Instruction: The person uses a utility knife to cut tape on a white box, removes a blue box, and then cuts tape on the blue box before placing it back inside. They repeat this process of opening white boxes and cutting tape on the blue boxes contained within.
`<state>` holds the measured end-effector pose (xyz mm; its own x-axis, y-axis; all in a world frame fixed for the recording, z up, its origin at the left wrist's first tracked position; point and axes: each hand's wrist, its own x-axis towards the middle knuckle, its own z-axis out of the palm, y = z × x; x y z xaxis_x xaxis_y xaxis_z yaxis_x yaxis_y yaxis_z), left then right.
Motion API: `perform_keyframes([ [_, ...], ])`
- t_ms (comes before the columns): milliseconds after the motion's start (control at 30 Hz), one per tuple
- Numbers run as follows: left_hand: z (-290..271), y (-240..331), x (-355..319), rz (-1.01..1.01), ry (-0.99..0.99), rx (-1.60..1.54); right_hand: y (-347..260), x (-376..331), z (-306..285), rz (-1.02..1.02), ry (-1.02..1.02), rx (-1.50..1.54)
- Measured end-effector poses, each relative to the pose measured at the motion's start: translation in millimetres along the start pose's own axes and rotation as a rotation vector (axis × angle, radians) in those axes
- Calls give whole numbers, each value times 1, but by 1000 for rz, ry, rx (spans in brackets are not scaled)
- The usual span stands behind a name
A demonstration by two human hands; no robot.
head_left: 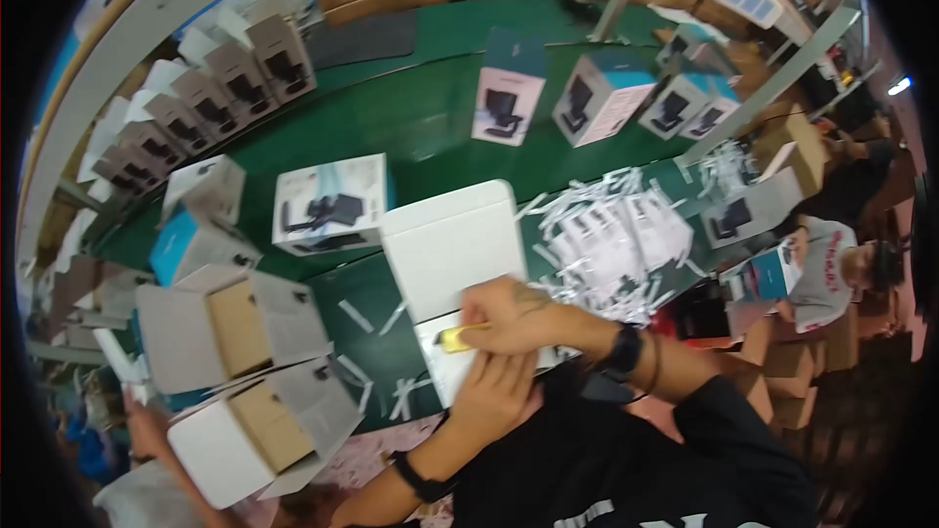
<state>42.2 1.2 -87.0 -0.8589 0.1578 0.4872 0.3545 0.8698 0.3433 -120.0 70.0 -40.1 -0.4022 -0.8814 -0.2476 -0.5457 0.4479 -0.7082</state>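
In front of me is a white box with its lid (453,246) raised away from me. My right hand (516,313) reaches over the near part of the box, its fingers closed around a small yellow object (456,338) whose kind I cannot make out. Just below it, my left hand (494,393) lies against the white box, fingers stretched out and nearly touching the right hand. The two hands hide much of the box's near part.
White paper strips and printed leaflets (616,244) are heaped right of the box. Left stand open cartons (240,328) and a closed printed box (331,205). More printed boxes (507,103) line the green table (421,108). People work at both sides; a metal post (618,0) rises behind.
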Motion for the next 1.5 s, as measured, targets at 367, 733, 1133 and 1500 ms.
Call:
perform_keyframes([
  [367,18,10,-5,-27,-6,-2,-17,-1,23,-315,185,-243],
  [733,5,10,16,-46,-7,-3,78,-61,-52,245,932,174],
  [1133,-14,22,21,-770,101,-989,39,-96,-58,-154,545,390],
  [1500,22,15,8,-647,274,-1205,-8,-184,-60,102,516,139],
])
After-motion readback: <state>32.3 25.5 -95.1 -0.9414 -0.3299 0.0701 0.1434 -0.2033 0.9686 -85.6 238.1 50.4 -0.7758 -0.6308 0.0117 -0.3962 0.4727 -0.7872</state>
